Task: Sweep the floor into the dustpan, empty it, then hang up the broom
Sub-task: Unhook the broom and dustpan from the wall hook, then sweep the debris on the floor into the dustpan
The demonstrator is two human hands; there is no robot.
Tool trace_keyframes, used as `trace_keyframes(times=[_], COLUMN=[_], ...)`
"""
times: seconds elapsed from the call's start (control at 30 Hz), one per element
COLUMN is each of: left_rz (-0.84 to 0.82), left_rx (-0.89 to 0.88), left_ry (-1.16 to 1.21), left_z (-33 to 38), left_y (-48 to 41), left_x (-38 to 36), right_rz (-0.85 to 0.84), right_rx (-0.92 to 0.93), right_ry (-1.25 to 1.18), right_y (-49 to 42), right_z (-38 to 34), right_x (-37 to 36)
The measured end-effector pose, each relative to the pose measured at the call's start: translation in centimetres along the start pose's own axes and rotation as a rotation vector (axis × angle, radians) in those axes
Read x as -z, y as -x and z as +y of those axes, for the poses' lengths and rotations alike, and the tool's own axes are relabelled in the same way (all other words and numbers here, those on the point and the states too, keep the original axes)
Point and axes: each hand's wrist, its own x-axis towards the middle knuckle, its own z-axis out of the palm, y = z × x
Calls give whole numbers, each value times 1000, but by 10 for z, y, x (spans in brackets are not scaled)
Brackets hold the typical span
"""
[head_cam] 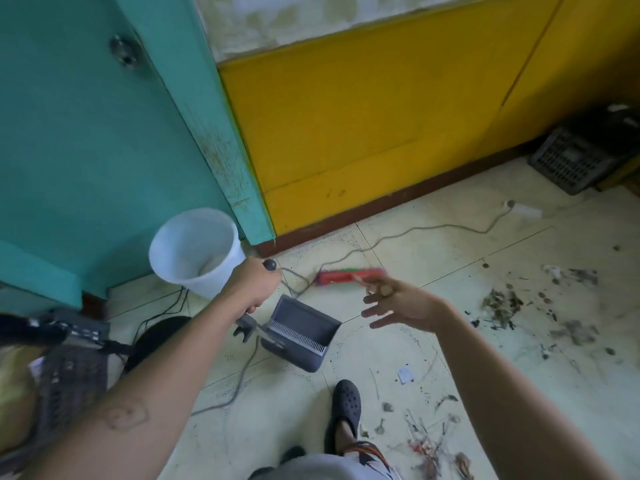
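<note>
Grey dustpan (298,332) is held tilted, low over the floor (398,358), near the floor's far edge where the teal door (86,150) meets the yellow wall (363,116). The left hand (254,285) has its fingers clenched round the dustpan's handle, whose knob shows above the fist. A white bucket (197,251) stands just beside that hand, at the foot of the door. The right hand (398,303) hovers apart from the dustpan, fingers spread and released; it is blurred, and I cannot tell whether a brownish scrap sits at the fingertips. A red power strip (351,276) lies beyond it. Dirt (502,306) is scattered toward the floor's right edge, with more litter (433,445) near a black shoe (346,407).
</note>
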Motion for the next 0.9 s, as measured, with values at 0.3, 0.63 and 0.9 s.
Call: trace_keyframes(times=[0.3, 0.63, 0.9], left_rz=[-29, -77, -148], left_rx=[-73, -160, -191], left_ry=[-1, -28, -120], left_z=[-60, -125, -134], left_y=[42, 79, 96], left_x=[24, 30, 23], right_rz=[136, 485, 475], right_rx=[-339, -701, -774], right_ry=[-441, 190, 269], right_y=[-1, -6, 10], right_z=[62, 141, 153], right_x=[-59, -135, -146])
